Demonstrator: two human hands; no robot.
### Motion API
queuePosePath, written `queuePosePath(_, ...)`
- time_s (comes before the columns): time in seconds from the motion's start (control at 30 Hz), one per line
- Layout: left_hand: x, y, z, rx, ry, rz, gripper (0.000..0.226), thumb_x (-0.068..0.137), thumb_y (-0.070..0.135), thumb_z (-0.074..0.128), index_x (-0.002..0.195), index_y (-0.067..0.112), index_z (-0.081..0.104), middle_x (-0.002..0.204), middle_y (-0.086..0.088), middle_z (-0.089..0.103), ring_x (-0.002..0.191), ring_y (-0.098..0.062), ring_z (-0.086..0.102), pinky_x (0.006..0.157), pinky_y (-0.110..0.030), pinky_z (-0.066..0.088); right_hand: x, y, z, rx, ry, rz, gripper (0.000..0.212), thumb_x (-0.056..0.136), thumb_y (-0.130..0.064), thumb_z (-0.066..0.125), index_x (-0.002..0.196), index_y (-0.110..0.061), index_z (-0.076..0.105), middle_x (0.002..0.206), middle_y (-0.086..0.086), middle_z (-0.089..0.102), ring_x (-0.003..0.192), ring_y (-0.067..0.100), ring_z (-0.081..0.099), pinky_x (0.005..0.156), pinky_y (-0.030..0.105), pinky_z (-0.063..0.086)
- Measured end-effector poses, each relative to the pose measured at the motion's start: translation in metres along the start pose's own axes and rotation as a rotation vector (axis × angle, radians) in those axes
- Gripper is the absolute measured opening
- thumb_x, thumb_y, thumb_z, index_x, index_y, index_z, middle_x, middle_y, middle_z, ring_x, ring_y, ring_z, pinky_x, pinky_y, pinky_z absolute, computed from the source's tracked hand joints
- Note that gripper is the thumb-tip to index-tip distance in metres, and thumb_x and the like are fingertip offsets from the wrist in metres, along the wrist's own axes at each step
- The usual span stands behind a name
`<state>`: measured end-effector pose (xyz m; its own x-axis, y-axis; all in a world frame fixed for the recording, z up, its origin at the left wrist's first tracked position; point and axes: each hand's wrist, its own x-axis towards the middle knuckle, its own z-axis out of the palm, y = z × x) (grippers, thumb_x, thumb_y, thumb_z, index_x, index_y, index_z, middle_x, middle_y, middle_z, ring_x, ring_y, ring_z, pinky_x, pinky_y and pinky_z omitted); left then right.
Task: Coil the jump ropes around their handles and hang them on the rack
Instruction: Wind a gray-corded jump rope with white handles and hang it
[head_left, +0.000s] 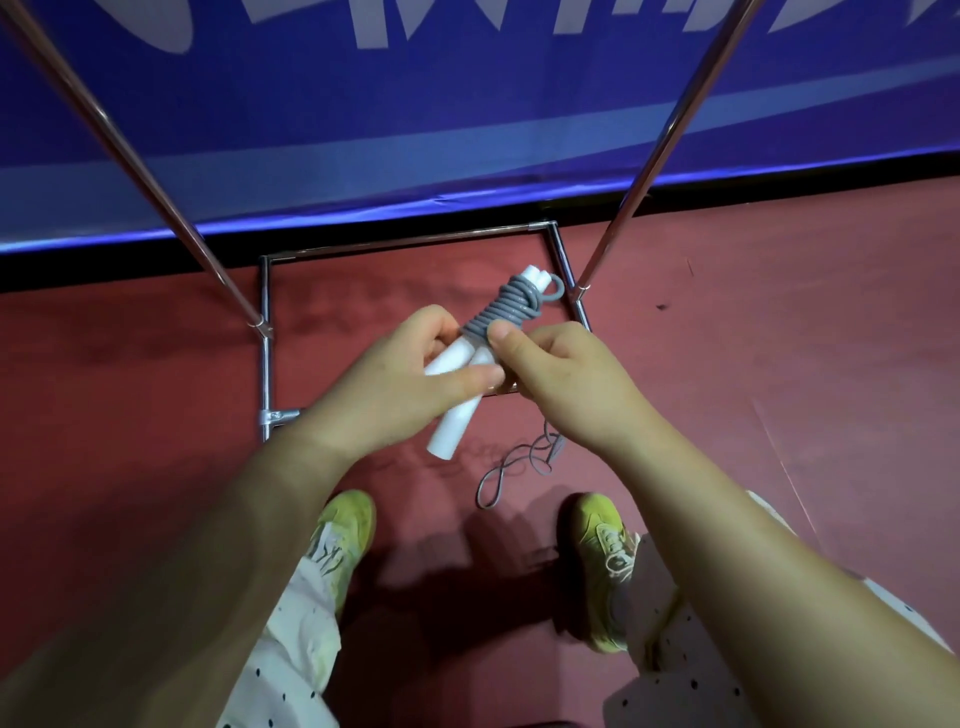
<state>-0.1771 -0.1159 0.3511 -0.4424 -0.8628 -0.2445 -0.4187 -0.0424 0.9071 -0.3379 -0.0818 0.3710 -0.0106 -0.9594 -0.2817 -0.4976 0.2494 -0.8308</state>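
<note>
Two white jump-rope handles (451, 426) lie side by side in my left hand (410, 374), which grips them around the middle. Grey rope (501, 306) is wound in several turns around their upper half, with a small loop sticking out at the top. My right hand (556, 374) pinches the rope at the lowest turn, thumb on top. The loose tail of grey rope (511, 467) hangs down from my right hand and lies in loops on the red floor. The metal rack (266, 332) stands just in front of me, its base frame on the floor.
Two slanted rack poles (130, 156) rise left and right (660, 150) towards me. A blue banner (467, 130) covers the wall behind the rack. My feet in yellow-green shoes (345, 525) stand on the red floor below my hands.
</note>
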Motion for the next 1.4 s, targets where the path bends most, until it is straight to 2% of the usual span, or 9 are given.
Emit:
queuePosePath(0.1,-0.005,0.007,0.003,-0.419,-0.101,-0.131,0.016,0.093,0.033,0.052,0.093,0.017,0.053,0.077,0.002,0.062,0.057,-0.004,0.057,0.05,-0.019,0.044,0.0,0.0,-0.002,0.04,0.032,-0.044,0.051,0.098,-0.038,0.049,0.062,-0.005,0.06,0.058,0.0,0.041,0.055,0.01,0.035,0.055,0.03,0.028)
queuePosePath(0.23,-0.003,0.01,-0.004,-0.777,-0.307,-0.277,0.047,0.083,0.047,0.034,0.106,0.013,0.058,0.09,-0.009,0.071,0.073,-0.03,0.068,0.064,-0.037,0.056,0.002,0.003,-0.006,0.039,0.069,-0.076,0.051,0.101,-0.036,0.044,0.065,-0.003,0.059,0.052,-0.01,0.043,0.05,0.005,0.035,0.051,0.024,0.027)
queuePosePath(0.43,-0.007,0.016,0.011,-1.091,-0.42,-0.363,0.04,0.08,0.04,0.049,0.091,0.011,0.073,0.084,-0.01,0.068,0.071,-0.035,0.068,0.068,-0.048,0.059,0.002,0.005,-0.009,0.119,0.044,-0.103,0.047,0.102,-0.032,0.041,0.057,-0.024,0.052,0.042,-0.015,0.046,0.046,0.002,0.038,0.051,0.018,0.028)
queuePosePath(0.63,0.0,0.014,0.011,-0.872,-0.25,-0.369,0.039,0.097,0.038,0.034,0.111,0.007,0.055,0.074,-0.009,0.054,0.052,-0.023,0.053,0.05,-0.03,0.046,0.007,0.013,-0.011,0.051,-0.015,-0.049,0.059,0.101,-0.038,0.04,0.045,-0.041,0.057,0.047,-0.013,0.038,0.045,0.003,0.033,0.047,0.016,0.026)
queuePosePath(0.77,-0.001,0.011,0.009,-0.507,-0.063,-0.319,0.027,0.1,0.029,0.039,0.108,0.011,0.057,0.074,-0.011,0.061,0.05,-0.022,0.055,0.045,-0.028,0.049,0.01,0.023,-0.004,0.119,-0.117,0.036,0.053,0.099,-0.045,0.042,0.076,-0.004,0.064,0.068,0.006,0.046,0.062,0.017,0.038,0.063,0.027,0.033)
queuePosePath(0.83,-0.001,0.014,0.005,-0.526,-0.03,-0.285,0.025,0.099,0.027,0.041,0.098,0.01,0.06,0.074,-0.01,0.062,0.048,-0.019,0.056,0.044,-0.026,0.049,0.011,0.024,-0.003,0.329,-0.14,0.145,0.05,0.1,-0.041,0.042,0.08,-0.001,0.062,0.065,0.004,0.051,0.06,0.018,0.04,0.061,0.026,0.039)
queuePosePath(1.03,-0.003,0.013,-0.014,-0.834,-0.215,-0.174,0.04,0.089,0.039,0.046,0.107,0.005,0.056,0.073,-0.007,0.06,0.05,-0.019,0.054,0.048,-0.028,0.046,0.012,0.037,-0.017,1.028,-0.761,0.38,0.05,0.091,-0.044,0.054,0.111,-0.001,0.068,0.093,0.012,0.07,0.083,0.021,0.07,0.065,0.038,0.061)
queuePosePath(1.23,0.0,0.007,-0.021,-0.98,-0.379,-0.06,0.065,0.066,0.048,0.077,0.113,0.007,0.059,0.076,-0.007,0.061,0.052,-0.019,0.056,0.05,-0.03,0.048,-0.001,0.034,0.001,1.261,-0.996,0.292,0.051,0.104,-0.031,0.032,0.125,0.013,0.051,0.114,0.031,0.062,0.107,0.042,0.063,0.073,0.043,0.06)
queuePosePath(1.4,0.001,0.002,-0.03,-1.039,-0.383,-0.031,0.053,0.068,0.047,0.074,0.109,0.013,0.066,0.078,-0.006,0.058,0.054,-0.017,0.055,0.051,-0.029,0.047,0.008,0.032,0.009,1.408,-1.081,0.233,0.038,0.101,-0.033,0.04,0.104,-0.005,0.065,0.075,0.001,0.068,0.06,0.011,0.059,0.073,0.03,0.056)
